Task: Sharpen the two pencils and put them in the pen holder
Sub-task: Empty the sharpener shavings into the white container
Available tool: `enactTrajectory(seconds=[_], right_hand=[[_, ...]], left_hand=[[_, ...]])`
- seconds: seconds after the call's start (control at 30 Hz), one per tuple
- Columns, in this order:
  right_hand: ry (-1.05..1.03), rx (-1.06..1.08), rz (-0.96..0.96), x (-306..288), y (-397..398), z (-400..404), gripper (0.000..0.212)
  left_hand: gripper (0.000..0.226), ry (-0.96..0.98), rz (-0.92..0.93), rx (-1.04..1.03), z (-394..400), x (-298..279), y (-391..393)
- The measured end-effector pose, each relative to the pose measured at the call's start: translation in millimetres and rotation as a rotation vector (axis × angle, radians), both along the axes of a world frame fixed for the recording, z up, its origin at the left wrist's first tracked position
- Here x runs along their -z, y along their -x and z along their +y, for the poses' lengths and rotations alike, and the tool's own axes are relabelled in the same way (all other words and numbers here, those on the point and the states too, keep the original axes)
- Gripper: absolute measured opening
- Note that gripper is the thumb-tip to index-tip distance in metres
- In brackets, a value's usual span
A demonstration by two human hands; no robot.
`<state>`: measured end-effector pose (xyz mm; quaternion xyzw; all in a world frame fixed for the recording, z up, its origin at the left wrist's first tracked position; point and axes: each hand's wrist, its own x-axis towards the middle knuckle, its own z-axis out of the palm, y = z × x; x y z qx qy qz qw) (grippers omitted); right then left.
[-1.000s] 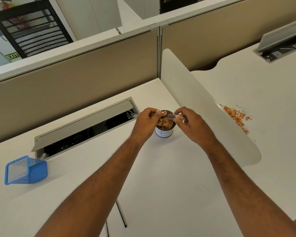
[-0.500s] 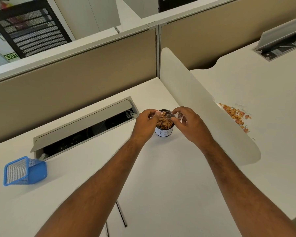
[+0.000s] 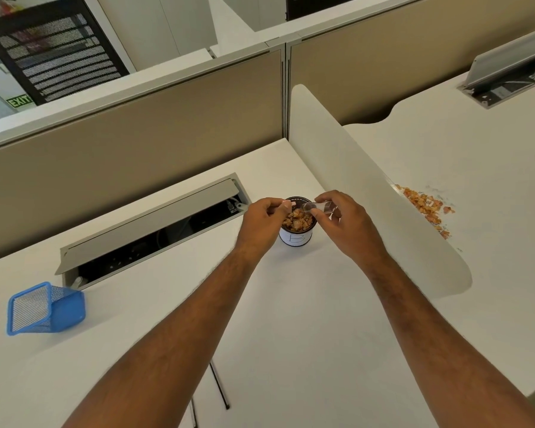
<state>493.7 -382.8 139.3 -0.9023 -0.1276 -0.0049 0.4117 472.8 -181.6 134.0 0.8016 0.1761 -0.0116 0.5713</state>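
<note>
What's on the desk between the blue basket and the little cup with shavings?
In the head view, only bare desk and the person's left forearm lie between the blue basket and the cup.

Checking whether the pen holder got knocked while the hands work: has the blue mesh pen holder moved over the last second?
No. The blue mesh pen holder lies in the same spot beside the left end of the desk's cable tray; only the camera shifted slightly.

white desk [image 3: 291, 319] | tan partition [image 3: 136, 156] | mesh chair [image 3: 56, 47] bg
</note>
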Motion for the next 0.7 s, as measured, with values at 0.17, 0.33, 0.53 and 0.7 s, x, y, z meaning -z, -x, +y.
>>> enactTrajectory(seconds=[0.17, 0.33, 0.53, 0.7], right_hand=[[-0.022, 0.002, -0.005, 0.1, 3.6, 3.8, 0.017], [-0.051, 0.029, -0.026, 1.6, 1.2, 2.6, 0.02], [-0.035, 0.007, -0.044, 2.5, 0.2, 2.1, 0.021], [-0.023, 0.011, 0.008, -1.6, 3.0, 1.5, 0.023]], left_hand=[[0.028, 0.017, -0.002, 0.015, -1.7, 1.7, -1.1], [0.026, -0.022, -0.034, 0.035, -2.8, -3.1, 0.2], [0.031, -0.079, -0.073, 0.076, -1.5, -2.9, 4.8], [0.032, -0.108, -0.071, 0.091, 1.7, -4.1, 8.0]])
